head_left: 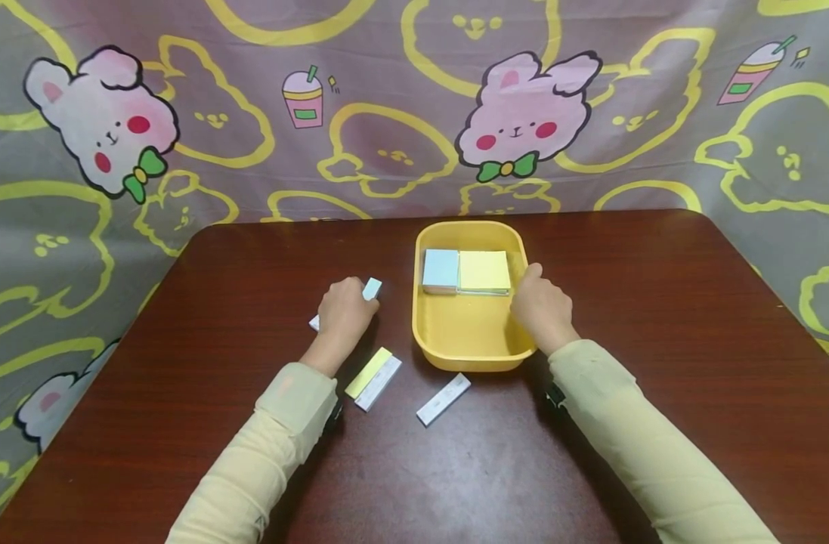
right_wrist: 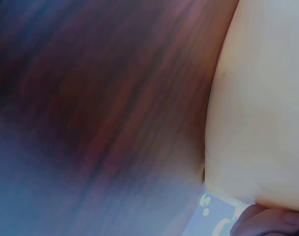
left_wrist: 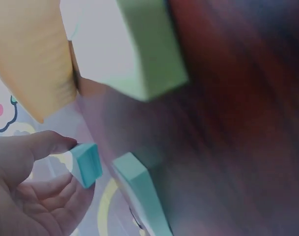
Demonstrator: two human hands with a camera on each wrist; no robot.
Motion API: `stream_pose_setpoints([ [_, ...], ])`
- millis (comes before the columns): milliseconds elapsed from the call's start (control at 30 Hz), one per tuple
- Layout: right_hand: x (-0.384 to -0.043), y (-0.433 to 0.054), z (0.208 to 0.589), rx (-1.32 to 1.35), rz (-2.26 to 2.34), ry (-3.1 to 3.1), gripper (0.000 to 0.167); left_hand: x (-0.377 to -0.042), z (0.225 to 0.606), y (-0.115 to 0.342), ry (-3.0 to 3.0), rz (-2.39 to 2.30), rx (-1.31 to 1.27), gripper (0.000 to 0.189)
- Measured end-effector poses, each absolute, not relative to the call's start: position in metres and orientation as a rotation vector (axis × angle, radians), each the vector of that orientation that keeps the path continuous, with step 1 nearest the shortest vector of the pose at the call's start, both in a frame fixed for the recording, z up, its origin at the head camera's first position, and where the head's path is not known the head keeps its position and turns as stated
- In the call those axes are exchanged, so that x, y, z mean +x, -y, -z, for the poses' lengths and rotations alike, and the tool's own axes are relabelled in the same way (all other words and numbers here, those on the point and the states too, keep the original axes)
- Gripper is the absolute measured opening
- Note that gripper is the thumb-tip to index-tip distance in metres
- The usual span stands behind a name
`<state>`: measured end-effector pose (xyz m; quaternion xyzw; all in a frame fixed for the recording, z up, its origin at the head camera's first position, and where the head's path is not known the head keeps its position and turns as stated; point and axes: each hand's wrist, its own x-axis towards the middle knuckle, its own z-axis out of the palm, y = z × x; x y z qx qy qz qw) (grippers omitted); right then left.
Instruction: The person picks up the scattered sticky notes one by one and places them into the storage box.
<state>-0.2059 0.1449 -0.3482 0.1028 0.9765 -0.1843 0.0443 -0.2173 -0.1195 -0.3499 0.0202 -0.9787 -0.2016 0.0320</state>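
Note:
My left hand (head_left: 346, 311) pinches a light blue strip-shaped paper pad (left_wrist: 88, 164) between thumb and fingers, just above the table, left of the yellow bin (head_left: 468, 332). Partly hidden by that hand lies another pale pad (head_left: 314, 323), whose blue-green edge faces the left wrist camera. My right hand (head_left: 542, 306) grips the bin's right rim; in the right wrist view its curled fingers (right_wrist: 269, 221) show at the bin's outer wall. Inside the bin, a blue pad stack (head_left: 440, 270) sits beside a yellow pad stack (head_left: 484, 272) toward the far end.
Before my left wrist, a yellow strip pad (head_left: 369, 372) lies against a whitish printed strip (head_left: 378, 384). A single whitish strip (head_left: 443, 399) lies in front of the bin. The dark red-brown table (head_left: 693, 340) ends at a patterned cloth (head_left: 387, 91) behind.

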Motion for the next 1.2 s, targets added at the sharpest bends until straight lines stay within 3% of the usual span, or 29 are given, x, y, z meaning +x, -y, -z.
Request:
stream_pose_setpoints([
  [167,-0.206,-0.145,0.348,0.316,0.556,-2.986,0.021,-0.214,0.342,0.112,2.956,0.675,0.039,0.034],
  [333,-0.205,-0.145,0.348,0.313,0.543,-2.998,0.020,-0.209,0.335,0.103,2.909,0.735,0.004,0.016],
  [567,-0.206,-0.144,0.347,0.321,0.552,-2.983,0.021,-0.206,0.326,0.092,2.846,0.922,0.011,0.038],
  [1200,-0.206,-0.144,0.348,0.316,0.562,-2.968,0.022,-0.206,0.314,0.052,2.842,1.254,-0.010,0.037],
])
